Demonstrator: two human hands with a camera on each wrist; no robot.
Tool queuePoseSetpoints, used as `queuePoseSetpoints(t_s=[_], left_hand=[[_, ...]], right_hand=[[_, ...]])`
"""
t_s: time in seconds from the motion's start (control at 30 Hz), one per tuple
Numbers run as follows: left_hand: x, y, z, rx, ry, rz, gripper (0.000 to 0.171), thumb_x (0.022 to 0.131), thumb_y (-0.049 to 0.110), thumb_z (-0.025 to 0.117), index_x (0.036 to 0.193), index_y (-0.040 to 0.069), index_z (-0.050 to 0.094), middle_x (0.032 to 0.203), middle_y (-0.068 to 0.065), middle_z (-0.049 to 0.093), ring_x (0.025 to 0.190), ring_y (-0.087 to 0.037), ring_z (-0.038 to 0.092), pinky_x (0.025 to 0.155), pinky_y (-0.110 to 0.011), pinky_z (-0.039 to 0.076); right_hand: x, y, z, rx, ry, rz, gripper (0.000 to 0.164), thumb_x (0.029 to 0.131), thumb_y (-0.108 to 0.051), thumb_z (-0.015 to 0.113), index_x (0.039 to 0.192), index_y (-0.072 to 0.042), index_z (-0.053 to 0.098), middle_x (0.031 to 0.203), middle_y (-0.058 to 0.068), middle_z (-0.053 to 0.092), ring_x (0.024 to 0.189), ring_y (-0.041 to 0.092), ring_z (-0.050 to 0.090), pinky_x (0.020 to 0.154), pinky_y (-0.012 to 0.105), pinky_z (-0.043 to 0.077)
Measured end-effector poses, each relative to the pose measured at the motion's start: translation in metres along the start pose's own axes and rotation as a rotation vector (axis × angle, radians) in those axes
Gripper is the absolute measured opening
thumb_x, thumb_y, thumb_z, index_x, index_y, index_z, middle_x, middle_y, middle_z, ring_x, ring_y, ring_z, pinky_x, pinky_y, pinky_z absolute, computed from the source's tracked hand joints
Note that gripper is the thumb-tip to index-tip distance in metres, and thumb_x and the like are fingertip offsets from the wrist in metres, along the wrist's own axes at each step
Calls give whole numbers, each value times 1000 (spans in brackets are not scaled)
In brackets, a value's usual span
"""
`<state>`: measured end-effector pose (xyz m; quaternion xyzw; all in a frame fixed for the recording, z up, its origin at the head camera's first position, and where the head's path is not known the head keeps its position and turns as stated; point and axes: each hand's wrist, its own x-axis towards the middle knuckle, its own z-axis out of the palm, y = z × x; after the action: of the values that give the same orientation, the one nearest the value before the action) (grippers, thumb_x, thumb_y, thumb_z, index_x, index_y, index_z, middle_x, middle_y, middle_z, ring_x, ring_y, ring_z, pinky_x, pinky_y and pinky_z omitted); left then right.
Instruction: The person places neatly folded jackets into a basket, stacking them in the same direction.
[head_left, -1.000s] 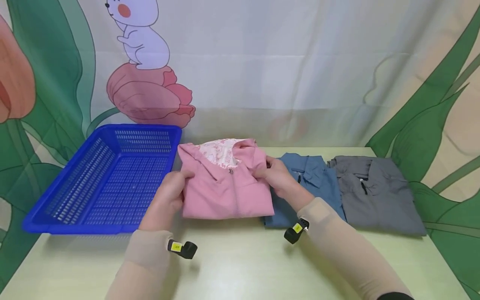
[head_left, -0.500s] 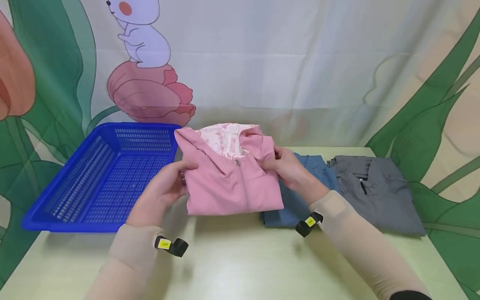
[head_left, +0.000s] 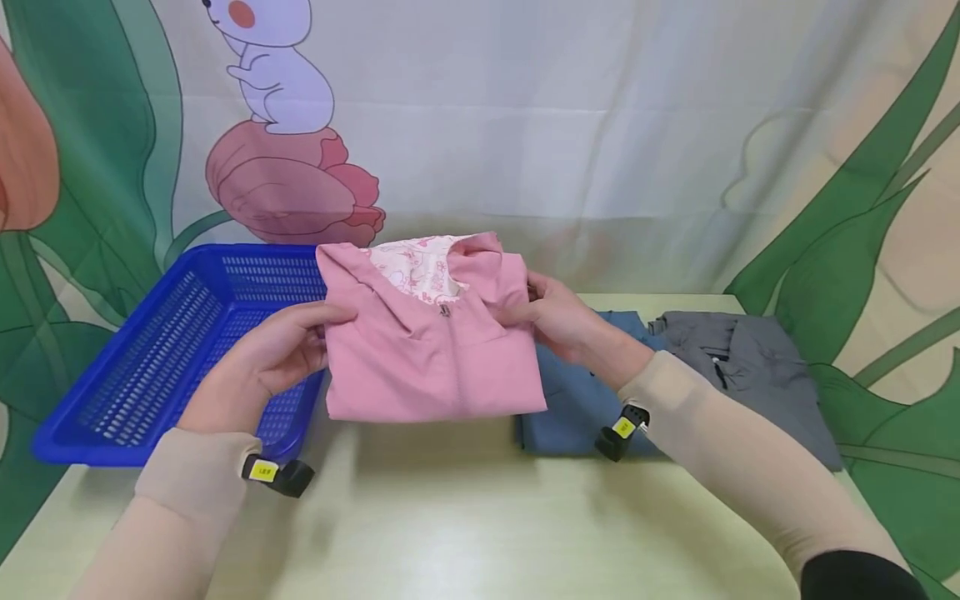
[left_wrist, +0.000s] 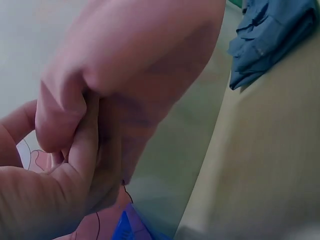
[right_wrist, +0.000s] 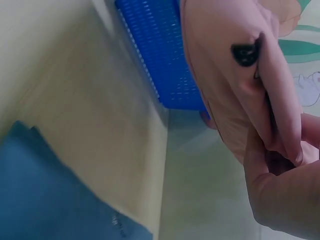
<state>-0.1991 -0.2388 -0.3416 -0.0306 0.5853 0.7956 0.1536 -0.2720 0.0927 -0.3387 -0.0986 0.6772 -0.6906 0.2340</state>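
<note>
A folded pink jacket with a zip and a white-and-pink patterned lining is held above the table. My left hand pinches its left side, thumb on the front and fingers behind. On the other side my right hand grips the edge the same way. The left wrist view shows the left hand's fingers tucked under the pink cloth. In the right wrist view the right hand pinches the jacket's edge, where a small dark mark shows.
A blue plastic basket stands on the left, partly behind the left hand and the jacket. To the right lie a folded blue shirt and a folded grey shirt on the pale table. A printed curtain hangs behind.
Both hands have raised the pink jacket off the table. It then shifted left, so that it now overlaps the basket's right rim. The folded shirts have stayed in place.
</note>
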Motion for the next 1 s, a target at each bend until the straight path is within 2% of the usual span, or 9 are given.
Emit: queuePoseSetpoints(t_s=[0.1, 0.17, 0.33, 0.43, 0.67, 0.83, 0.93, 1.0], left_hand=[[1, 0, -2, -101, 10, -7, 6, 103, 6, 58, 108, 7, 63, 96, -4, 73, 86, -14, 71, 76, -28, 60], [1, 1, -4, -138, 23, -14, 12, 103, 8, 61, 114, 7, 58, 98, -4, 72, 88, -15, 71, 78, -28, 60], [4, 6, -11, -155, 12, -26, 30, 104, 15, 61, 128, 10, 45, 104, -2, 70, 93, -14, 70, 82, -28, 59], [4, 11, -17, -158, -6, -23, 32, 105, 16, 60, 131, 12, 42, 108, -1, 69, 96, -14, 68, 83, -28, 59], [1, 26, -43, -97, -59, 19, 20, 106, 15, 56, 125, 12, 52, 110, -1, 72, 97, -15, 70, 82, -30, 59], [-1, 39, -67, -25, -66, 27, 15, 107, 17, 53, 121, 15, 59, 108, 0, 74, 95, -16, 71, 80, -31, 58], [-3, 43, -83, -13, -104, 51, 17, 109, 14, 48, 119, 13, 62, 108, 0, 74, 94, -17, 71, 80, -32, 59], [-5, 45, -93, 0, -125, 70, 19, 109, 14, 46, 124, 14, 59, 111, 0, 72, 96, -17, 71, 80, -32, 59]], right_hand=[[1, -7, 4, 5, 3, -31, 62, 94, 2, 66, 151, -6, 42, 129, 13, 54, 110, 27, 58, 89, 36, 55], [3, -10, 5, 10, 5, -44, 63, 94, 1, 66, 152, -7, 41, 131, 13, 54, 112, 27, 57, 90, 36, 55], [8, -14, 10, 17, 14, -59, 67, 94, 1, 68, 154, -10, 42, 133, 12, 53, 114, 28, 57, 91, 38, 55], [10, -16, 16, 22, 22, -65, 67, 92, 3, 69, 153, -10, 43, 131, 12, 54, 112, 27, 58, 88, 37, 56], [21, -20, 37, 77, 13, -89, 66, 90, 10, 67, 149, -8, 46, 123, 10, 58, 103, 24, 62, 78, 34, 58], [29, -25, 57, 102, 2, -88, 71, 91, 9, 64, 155, -10, 41, 129, 9, 57, 108, 24, 60, 83, 36, 57], [34, -27, 70, 107, 5, -78, 74, 92, 9, 63, 158, -11, 37, 132, 9, 56, 111, 24, 59, 87, 38, 56], [37, -27, 77, 110, 3, -72, 75, 92, 9, 63, 159, -12, 36, 134, 9, 56, 112, 24, 59, 87, 38, 55]])
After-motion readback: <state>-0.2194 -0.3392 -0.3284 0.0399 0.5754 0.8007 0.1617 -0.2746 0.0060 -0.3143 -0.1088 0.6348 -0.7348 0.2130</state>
